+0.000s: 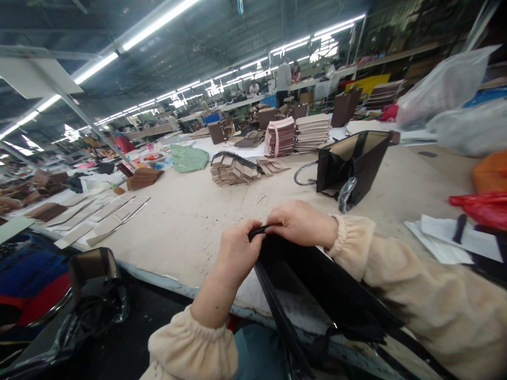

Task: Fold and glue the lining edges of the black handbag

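Observation:
A black handbag (pixel 317 285) lies tilted at the table's near edge, its mouth gaping toward me. My left hand (pixel 238 247) pinches the bag's far top edge between thumb and fingers. Right beside it, my right hand (pixel 298 222) is closed on the same edge, fingertips almost meeting those of the left. Straps hang from the bag's lower side. Beyond my right hand stands another dark handbag (pixel 352 163), open at the top, with a plastic-wrapped handle at its front.
Bundled beige pieces (pixel 233 169) and stacked brown panels (pixel 280 137) sit farther back on the table (pixel 178 211). Flat strips (pixel 114 214) lie at left. White papers (pixel 455 240) and a red plastic bag (pixel 481 208) are at right. Another bag (pixel 95 274) stands low at left.

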Demonstrator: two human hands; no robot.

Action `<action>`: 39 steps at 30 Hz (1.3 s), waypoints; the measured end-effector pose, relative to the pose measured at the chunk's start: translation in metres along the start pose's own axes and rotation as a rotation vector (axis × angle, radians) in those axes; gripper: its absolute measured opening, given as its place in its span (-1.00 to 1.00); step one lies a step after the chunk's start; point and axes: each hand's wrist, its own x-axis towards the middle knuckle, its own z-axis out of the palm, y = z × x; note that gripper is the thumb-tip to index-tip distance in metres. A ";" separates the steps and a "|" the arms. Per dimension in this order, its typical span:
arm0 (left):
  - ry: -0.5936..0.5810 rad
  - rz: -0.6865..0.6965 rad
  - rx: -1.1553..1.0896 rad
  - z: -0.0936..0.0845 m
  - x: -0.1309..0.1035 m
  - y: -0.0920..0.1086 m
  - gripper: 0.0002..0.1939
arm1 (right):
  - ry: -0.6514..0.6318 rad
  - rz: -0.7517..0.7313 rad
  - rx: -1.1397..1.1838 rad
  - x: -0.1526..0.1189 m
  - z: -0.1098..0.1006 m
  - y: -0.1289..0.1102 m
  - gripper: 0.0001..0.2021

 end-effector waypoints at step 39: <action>0.115 0.423 0.224 -0.002 -0.002 0.003 -0.87 | 0.026 0.113 0.165 -0.002 0.010 0.000 -0.82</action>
